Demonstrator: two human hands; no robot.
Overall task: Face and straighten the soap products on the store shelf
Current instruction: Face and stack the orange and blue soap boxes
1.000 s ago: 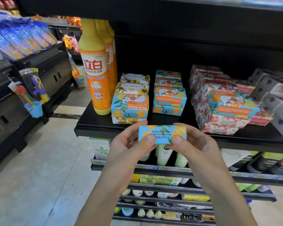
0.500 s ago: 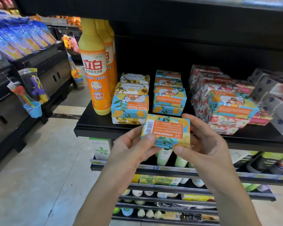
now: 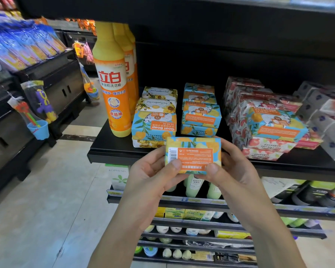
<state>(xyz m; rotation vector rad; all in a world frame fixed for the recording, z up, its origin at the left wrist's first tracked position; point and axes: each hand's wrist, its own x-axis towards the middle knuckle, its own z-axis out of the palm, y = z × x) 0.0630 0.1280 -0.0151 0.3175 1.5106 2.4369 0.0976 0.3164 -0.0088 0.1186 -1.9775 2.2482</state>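
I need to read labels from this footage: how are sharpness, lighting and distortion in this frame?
Head view: the soap box, held in the left hand and right hand, is fairly sharp, with the barcode visible but the small print unreadable. The grey boxes at the right edge are blurred. The shelf lies in deep shadow at the back, its lines slanted by the wide-angle lens.

Held soap box (image 3: 193,154): printed paper wrap, slight sheen. Dish-soap bottle (image 3: 112,82): glossy orange plastic, smooth label. Shelf (image 3: 112,149): matt black metal. Floor (image 3: 46,190): smooth pale tile, dull gloss. Hanging toy bags (image 3: 39,101): clear shiny plastic.
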